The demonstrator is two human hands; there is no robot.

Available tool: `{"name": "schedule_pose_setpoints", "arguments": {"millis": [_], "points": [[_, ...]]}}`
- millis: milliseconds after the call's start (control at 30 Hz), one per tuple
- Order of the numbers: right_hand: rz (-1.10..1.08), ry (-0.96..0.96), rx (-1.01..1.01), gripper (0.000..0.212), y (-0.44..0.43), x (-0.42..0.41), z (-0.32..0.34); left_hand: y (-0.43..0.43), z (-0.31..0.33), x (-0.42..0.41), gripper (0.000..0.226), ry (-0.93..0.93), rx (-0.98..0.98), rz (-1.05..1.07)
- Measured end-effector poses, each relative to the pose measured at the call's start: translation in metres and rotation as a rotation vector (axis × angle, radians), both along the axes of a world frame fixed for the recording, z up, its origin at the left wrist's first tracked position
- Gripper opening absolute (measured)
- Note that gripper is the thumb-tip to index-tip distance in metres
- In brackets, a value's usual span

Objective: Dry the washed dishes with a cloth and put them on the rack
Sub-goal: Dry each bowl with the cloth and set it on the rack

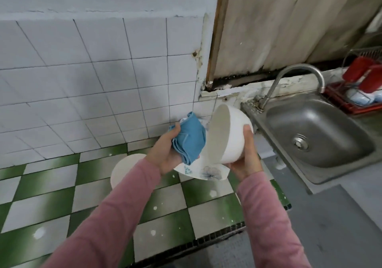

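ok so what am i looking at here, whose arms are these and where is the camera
No machine here: a person in pink sleeves works with bare hands, and the single camera sits on their head, looking down. The left hand grips a folded blue cloth. The right hand holds a white bowl, tipped with its opening toward the cloth. Below them on the green-and-white tiled counter lies a flower-patterned plate, with another round white dish beside it. To the right are a steel sink with its tap and a red dish rack.
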State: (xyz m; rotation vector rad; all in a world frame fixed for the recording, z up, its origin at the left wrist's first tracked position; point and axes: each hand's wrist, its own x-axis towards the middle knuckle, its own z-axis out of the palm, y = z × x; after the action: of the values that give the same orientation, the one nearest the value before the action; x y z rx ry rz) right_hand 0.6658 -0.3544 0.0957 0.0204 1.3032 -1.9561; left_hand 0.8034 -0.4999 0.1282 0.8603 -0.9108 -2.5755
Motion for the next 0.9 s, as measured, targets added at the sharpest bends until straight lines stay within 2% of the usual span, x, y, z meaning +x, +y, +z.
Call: {"name": "schedule_pose_setpoints", "arguments": {"millis": [167, 233, 333, 467, 567, 700, 800, 900], "points": [[-0.172, 0.105, 0.107, 0.107, 0.081, -0.043, 0.018, 0.062, 0.008, -0.064, 0.039, 0.074, 0.004, -0.076], [-0.251, 0.126, 0.124, 0.097, 0.126, -0.062, 0.028, 0.098, 0.011, -0.094, 0.027, 0.064, -0.066, -0.122], [-0.341, 0.175, 0.146, 0.085, 0.203, -0.092, 0.041, 0.165, 0.014, -0.144, 0.029, 0.027, -0.152, -0.205], [-0.466, 0.234, 0.209, 0.082, 0.308, -0.131, 0.054, 0.263, 0.016, -0.212, 0.022, 0.014, -0.247, -0.285], [-0.548, 0.303, 0.285, 0.092, 0.385, -0.156, 0.062, 0.335, 0.022, -0.258, 0.023, 0.017, -0.301, -0.359], [-0.716, 0.323, 0.337, 0.078, 0.47, -0.18, 0.07, 0.422, 0.029, -0.314, 0.023, 0.056, -0.315, -0.459], [-0.788, 0.322, 0.346, 0.096, 0.512, -0.194, 0.068, 0.477, 0.031, -0.344, 0.025, 0.091, -0.374, -0.519], [-0.83, 0.32, 0.353, 0.103, 0.539, -0.21, 0.062, 0.511, 0.027, -0.371, 0.029, 0.11, -0.413, -0.573]]}}
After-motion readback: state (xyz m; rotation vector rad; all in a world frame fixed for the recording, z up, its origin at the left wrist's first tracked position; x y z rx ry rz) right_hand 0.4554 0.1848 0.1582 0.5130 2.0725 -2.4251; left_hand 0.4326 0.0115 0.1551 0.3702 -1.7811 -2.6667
